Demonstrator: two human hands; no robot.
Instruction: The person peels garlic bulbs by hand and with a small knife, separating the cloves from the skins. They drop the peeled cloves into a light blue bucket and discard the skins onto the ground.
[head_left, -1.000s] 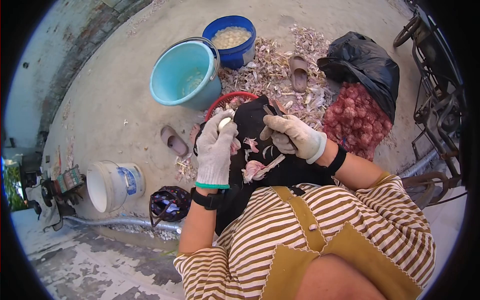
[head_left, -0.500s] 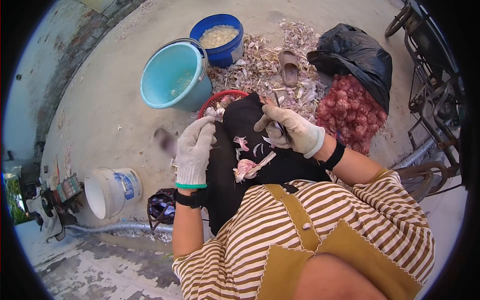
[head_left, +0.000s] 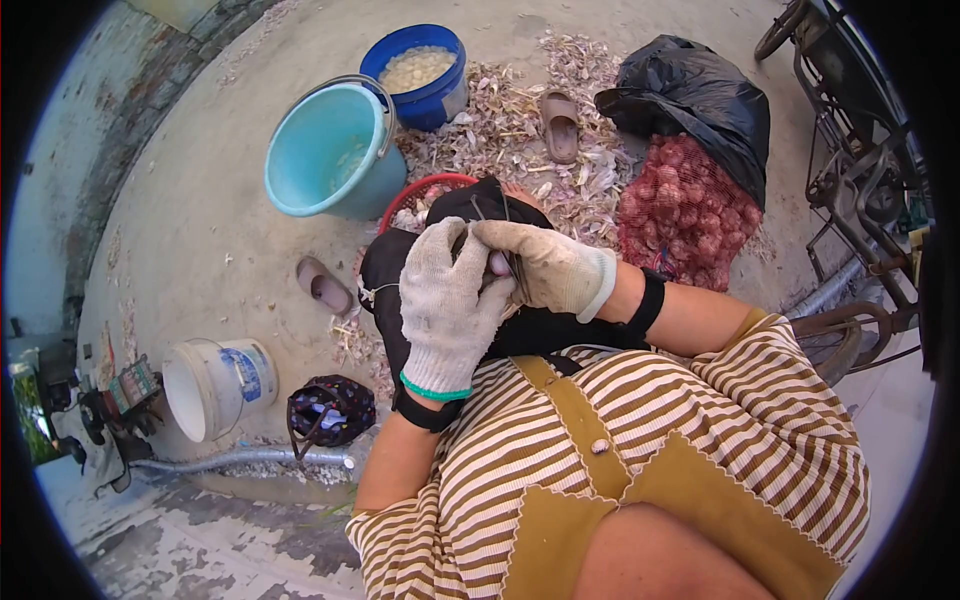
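My left hand [head_left: 450,300], in a pale knit glove with a green cuff edge, is closed above my lap on a purplish garlic clove [head_left: 498,263]. Pressed against it is my right hand [head_left: 553,266], also gloved, its fingers closed around a thin dark tool that looks like a small knife [head_left: 516,268]. Fingers cover most of the clove and the tool. Beneath the hands are my black trousers [head_left: 385,262]. Beyond my knees, a red basket [head_left: 428,183] holding garlic is partly covered by my leg.
A light-blue bucket [head_left: 290,165] and a blue bucket [head_left: 440,105] with peeled cloves stand ahead. Garlic skins [head_left: 500,140] litter the floor around a slipper [head_left: 561,128]. To the right are a red net sack of garlic [head_left: 690,210], a black bag [head_left: 700,95] and a bicycle [head_left: 870,200].
My hands have come together, the left moving right and the right moving left. The garlic bulb and skins on my lap are now out of sight behind them.
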